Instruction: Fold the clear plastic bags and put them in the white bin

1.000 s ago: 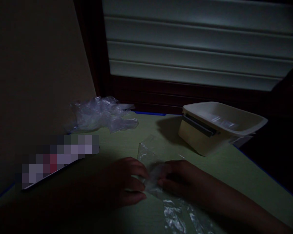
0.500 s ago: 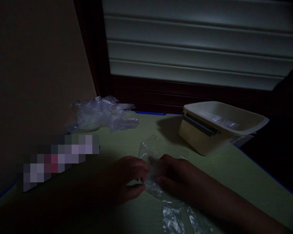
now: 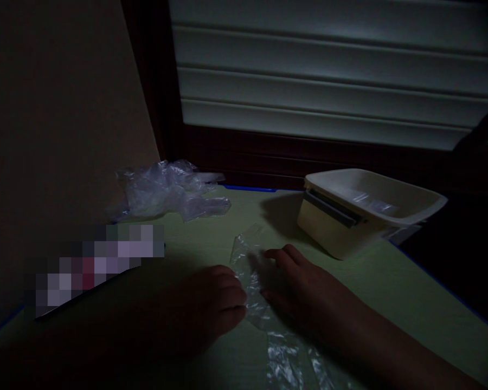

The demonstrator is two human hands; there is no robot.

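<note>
A clear plastic bag point(image 3: 248, 271) lies spread on the green tabletop, with its crinkled lower part running toward the near edge. At the bag's left edge, my left hand point(image 3: 222, 303) is closed, the thumb and fingers pressed together on the film. My right hand point(image 3: 296, 281) is over the bag's right side, its thumb and index finger apart. Its other fingers are partly hidden, and nothing shows between them.
A heap of crumpled clear bags point(image 3: 166, 189) sits at the back left by the wall. An off-white plastic bin point(image 3: 325, 227) with a dark handle stands at the right edge, clear film inside. A blurred-out flat item point(image 3: 101, 271) lies left on the table point(image 3: 203, 238).
My left thumb and fingers have closed together at the bag's edge. The fingers of my right hand have spread and extended. The bag has barely shifted.
</note>
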